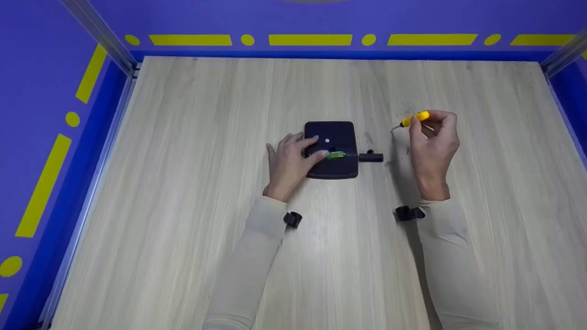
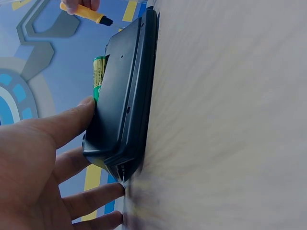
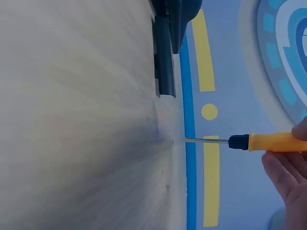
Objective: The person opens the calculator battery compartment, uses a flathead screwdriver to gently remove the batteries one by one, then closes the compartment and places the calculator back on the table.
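Right in the middle of the wooden table (image 1: pixel 183 183) sits a flat black device (image 1: pixel 337 137), lying face down by the look of it, with a green battery (image 1: pixel 336 155) showing in its open slot. The person's left hand (image 1: pixel 289 160) rests on the device's left edge, fingers straight and a bit spread, one fingertip touching the end of the battery. From the left wrist view you can see the thumb (image 2: pixel 62 122) laid against the device's side and the other fingers flat on the tabletop next to it.

Off to the right, just beside the device, lies a small black cover piece (image 1: pixel 370 157), on its own, nobody touching it.

The right hand (image 1: pixel 433 142) is further right, well apart from the device, pinching a little yellow-handled screwdriver (image 1: pixel 415 118) between curled fingers. Its thin metal tip points down and left and meets the table surface, pretty clear in the right wrist view (image 3: pixel 249 142). Both sleeves are a pale beige.
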Action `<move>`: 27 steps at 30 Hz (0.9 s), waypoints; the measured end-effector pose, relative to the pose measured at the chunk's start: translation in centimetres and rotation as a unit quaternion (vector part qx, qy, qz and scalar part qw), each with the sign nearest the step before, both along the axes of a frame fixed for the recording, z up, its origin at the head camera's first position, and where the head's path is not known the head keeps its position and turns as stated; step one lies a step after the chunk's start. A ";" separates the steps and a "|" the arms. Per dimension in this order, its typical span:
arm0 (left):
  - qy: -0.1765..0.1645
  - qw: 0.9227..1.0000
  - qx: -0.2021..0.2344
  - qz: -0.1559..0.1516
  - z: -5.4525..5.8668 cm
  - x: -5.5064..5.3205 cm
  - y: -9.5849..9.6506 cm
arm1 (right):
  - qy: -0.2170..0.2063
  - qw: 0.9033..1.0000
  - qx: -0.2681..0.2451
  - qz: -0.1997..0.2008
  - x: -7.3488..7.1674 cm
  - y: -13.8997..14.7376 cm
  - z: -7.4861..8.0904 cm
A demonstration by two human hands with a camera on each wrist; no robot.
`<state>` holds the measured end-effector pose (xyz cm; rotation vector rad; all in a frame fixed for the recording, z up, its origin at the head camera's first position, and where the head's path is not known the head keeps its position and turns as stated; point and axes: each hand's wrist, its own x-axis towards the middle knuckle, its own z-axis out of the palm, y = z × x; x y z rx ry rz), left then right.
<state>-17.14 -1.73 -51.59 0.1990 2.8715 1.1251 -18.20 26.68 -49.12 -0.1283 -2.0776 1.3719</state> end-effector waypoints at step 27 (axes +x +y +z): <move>-0.003 1.000 -0.003 0.005 0.1 0.0 0.0 | -0.235 0.939 0.251 -0.019 1.6 1.1 2.8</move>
